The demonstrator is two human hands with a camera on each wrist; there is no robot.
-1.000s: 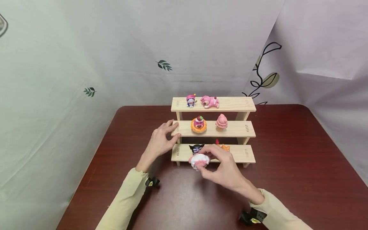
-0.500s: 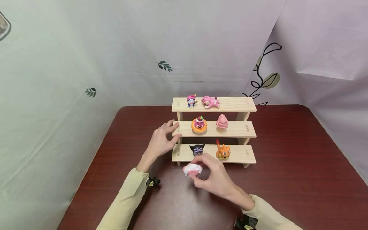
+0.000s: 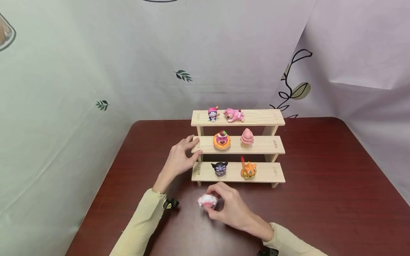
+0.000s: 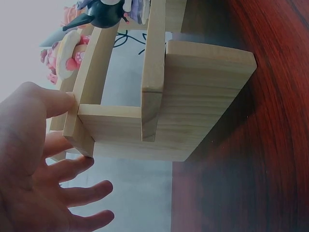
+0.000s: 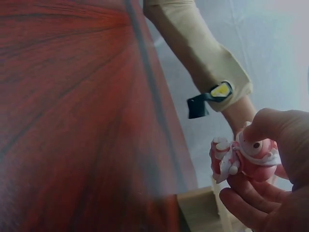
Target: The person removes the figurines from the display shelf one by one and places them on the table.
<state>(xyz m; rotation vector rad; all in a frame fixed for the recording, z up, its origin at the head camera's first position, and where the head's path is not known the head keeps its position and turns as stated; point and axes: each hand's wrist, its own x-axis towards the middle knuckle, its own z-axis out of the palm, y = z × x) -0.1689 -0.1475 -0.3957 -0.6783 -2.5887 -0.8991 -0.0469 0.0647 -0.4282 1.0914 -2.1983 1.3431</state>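
A three-tier wooden display shelf [image 3: 262, 145] stands on the dark red table. My left hand [image 3: 180, 156] pinches the left end of its middle board, thumb on one side and fingertips on the other, as the left wrist view shows. In front of the bottom tier, my right hand [image 3: 232, 208] holds a small pink and white figurine [image 5: 258, 153] between thumb and fingers, over the table. On the bottom tier sit a black-eared figurine [image 3: 220, 169] and an orange fox-like figurine [image 3: 248, 170] with a red-tipped tail.
The middle tier bears a tart-shaped figurine [image 3: 221, 140] and a pink ice-cream-like one [image 3: 247, 136]. On top are a blue figurine in a pink hat [image 3: 213, 114] and a pink bear lying down [image 3: 234, 115]. A pale curtain [image 3: 224, 53] hangs behind the table [image 3: 326, 177].
My right hand has drawn the pink and white figurine away from the bottom tier, toward me and to the left, uncovering the orange figurine. My left hand has stayed on the shelf.
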